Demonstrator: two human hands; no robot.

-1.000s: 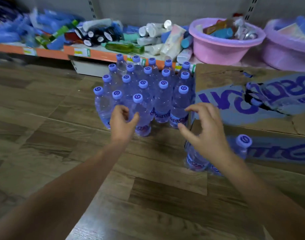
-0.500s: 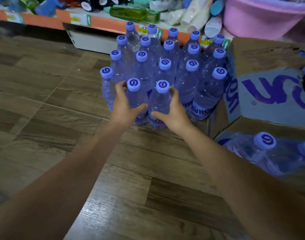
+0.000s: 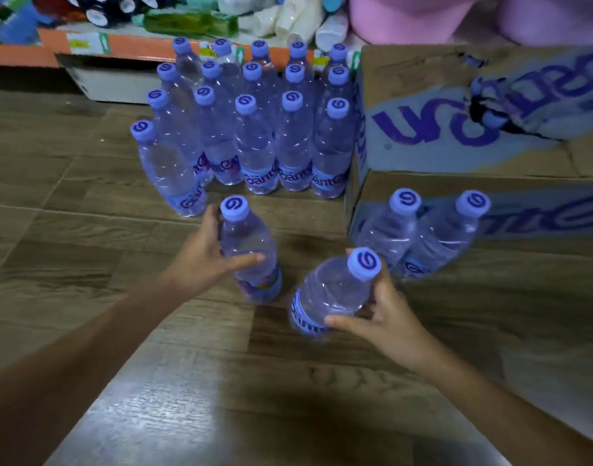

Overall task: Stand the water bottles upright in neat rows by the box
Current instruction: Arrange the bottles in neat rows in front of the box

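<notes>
A person crouches or leans over a wooden floor (image 3: 86, 264), seen from their own head. A cardboard box (image 3: 456, 156) with purple lettering sits on the floor, and just left of it stand rows of water bottles (image 3: 254, 129), upright, caps up, packed touching one another; one bottle at the far left of the block leans a little. Nearer the viewer than the rows, the left hand (image 3: 204, 260) wraps its fingers and thumb around a bottle (image 3: 251, 264), which looks upright on the floor. The right hand (image 3: 386, 314) grips a second bottle (image 3: 332, 294), tilted with its cap toward the box. Both seem held by the body so they can be set down base first as the next row. Two more bottles (image 3: 419, 237) stand against the box's near side. Behind the rows, a low shelf (image 3: 126, 52) holds assorted toiletries.
</notes>
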